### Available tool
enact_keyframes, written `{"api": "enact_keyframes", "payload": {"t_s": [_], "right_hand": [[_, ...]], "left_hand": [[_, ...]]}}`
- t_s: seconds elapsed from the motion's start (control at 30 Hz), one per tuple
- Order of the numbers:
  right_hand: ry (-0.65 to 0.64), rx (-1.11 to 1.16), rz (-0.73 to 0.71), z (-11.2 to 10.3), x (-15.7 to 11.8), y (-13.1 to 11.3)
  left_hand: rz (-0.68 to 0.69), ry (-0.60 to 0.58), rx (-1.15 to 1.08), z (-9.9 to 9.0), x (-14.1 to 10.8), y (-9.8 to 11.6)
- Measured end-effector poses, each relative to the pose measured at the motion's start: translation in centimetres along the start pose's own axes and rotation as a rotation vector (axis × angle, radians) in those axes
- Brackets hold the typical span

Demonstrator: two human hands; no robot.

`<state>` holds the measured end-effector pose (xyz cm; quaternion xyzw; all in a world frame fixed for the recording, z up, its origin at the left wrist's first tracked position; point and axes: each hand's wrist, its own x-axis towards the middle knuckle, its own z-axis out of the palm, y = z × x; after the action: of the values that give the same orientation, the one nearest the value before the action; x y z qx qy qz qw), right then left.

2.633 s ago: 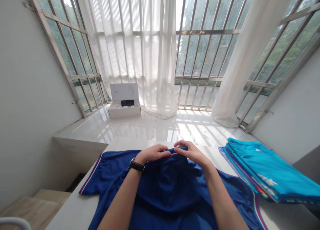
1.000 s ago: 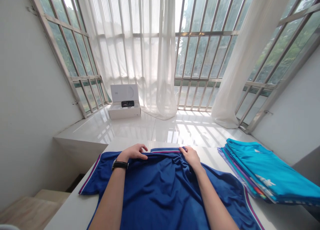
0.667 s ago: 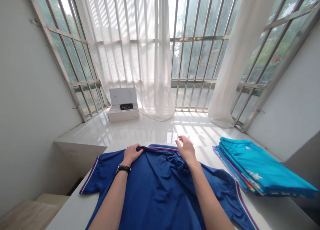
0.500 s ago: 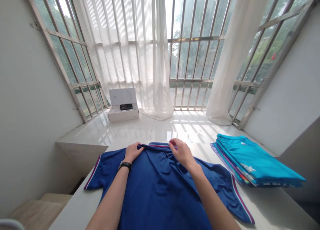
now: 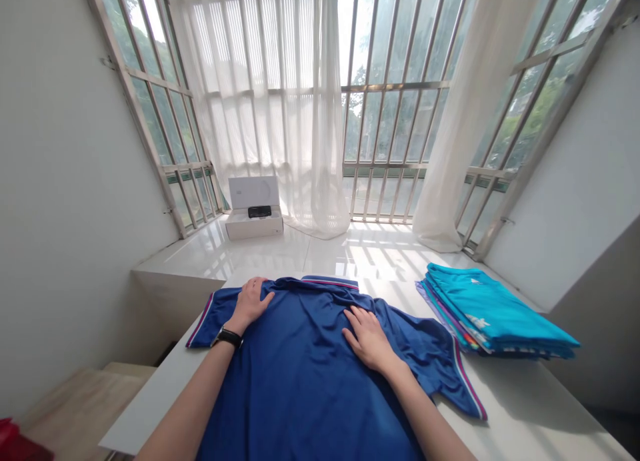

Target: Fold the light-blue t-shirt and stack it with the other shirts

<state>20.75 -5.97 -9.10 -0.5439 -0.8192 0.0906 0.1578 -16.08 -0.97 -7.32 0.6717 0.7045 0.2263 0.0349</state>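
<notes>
A dark blue shirt (image 5: 310, 367) with striped sleeve edges is spread over the white table, its collar toward the window and creases across the upper part. My left hand (image 5: 251, 302) lies on its left shoulder beside the collar, fingers spread, with a black band on the wrist. On the upper right part of the shirt rests my right hand (image 5: 369, 335), palm down and fingers apart. Neither hand grips the cloth.
Folded clothes (image 5: 495, 311), bright blue on top, are stacked on the right of the table (image 5: 530, 407). An open white box (image 5: 255, 226) holding a black device stands on the sill by the curtains. Something red (image 5: 23, 441) shows at the lower left.
My left hand has let go of the cloth by the collar and moved left onto the shoulder. My right hand has come down from the collar and flattened on the shirt. The view has shifted slightly.
</notes>
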Motion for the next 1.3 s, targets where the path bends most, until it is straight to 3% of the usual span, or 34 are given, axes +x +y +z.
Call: {"api": "enact_keyframes", "payload": {"t_s": [0.13,0.27,0.37,0.5,0.7,0.83,1.0,1.1,1.17,1.23,1.3], "right_hand": [[0.01,0.042,0.001,-0.1,0.3,0.2],[0.23,0.285,-0.009,-0.6,0.6,2.5],[0.326,0.268,0.105,-1.1,0.6,5.0],[0.233,0.131,0.192,-1.1,0.0,7.0],[0.024,-0.187,0.413,-1.3,-0.3,6.1],[-0.005,-0.221,0.527,-1.6,-0.3,5.7],[-0.014,-0.206,0.569,-1.5,-0.3,5.8],[-0.006,-0.195,0.567,-1.1,-0.2,5.7],[0.005,-0.196,0.572,-0.8,-0.1,5.6],[0.026,-0.187,0.568,-0.7,0.0,5.3],[0.081,-0.148,0.523,-1.0,-0.2,5.1]], "left_hand": [[-0.099,-0.161,0.156,-1.0,-3.8,-3.0],[-0.132,-0.287,0.265,-2.1,-5.1,-4.2],[-0.143,-0.301,0.293,-2.6,-5.1,-4.0],[-0.152,-0.277,0.315,-2.7,-5.2,-3.7],[-0.2,-0.279,0.33,-3.0,-5.8,-4.1],[-0.241,-0.271,0.312,-3.1,-6.2,-4.4],[-0.275,-0.323,0.281,-4.0,-5.7,-4.1],[-0.336,-0.325,0.316,-4.5,-4.9,-2.3],[-0.3,-0.207,0.385,-4.4,-4.4,0.4],[-0.132,-0.044,0.4,-3.8,-4.1,4.6],[0.064,-0.003,0.296,-2.5,-4.0,9.6]]}}
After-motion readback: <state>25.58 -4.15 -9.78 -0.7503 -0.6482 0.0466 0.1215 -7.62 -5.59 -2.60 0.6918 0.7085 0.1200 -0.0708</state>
